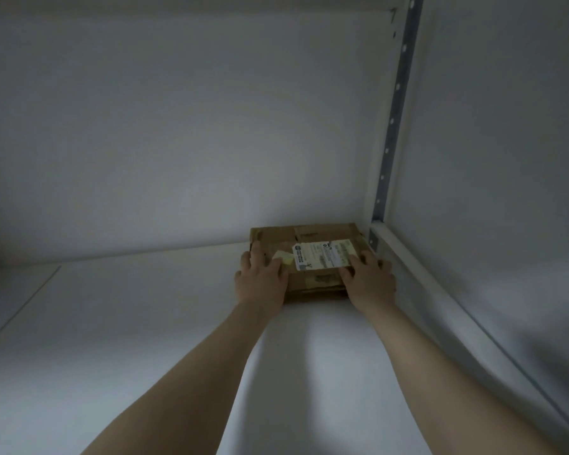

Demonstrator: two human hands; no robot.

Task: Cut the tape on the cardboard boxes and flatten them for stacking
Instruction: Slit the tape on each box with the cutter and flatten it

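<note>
I see white shipping label (324, 256) on cardboard box (309, 236), print too blurred to read; pale yellow sticker (284, 257) beside it. Box brown, low, creased, lying in back right corner of white shelf (145, 323), by perforated metal upright (393, 110). Left hand (262, 280) and right hand (370, 280) rest on top, fingers spread flat.

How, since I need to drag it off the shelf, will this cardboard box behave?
Probably light: the box looks low and flat. It should slide readily on the smooth white shelf, not tip or roll. Its creased top suggests it may flex.
</note>
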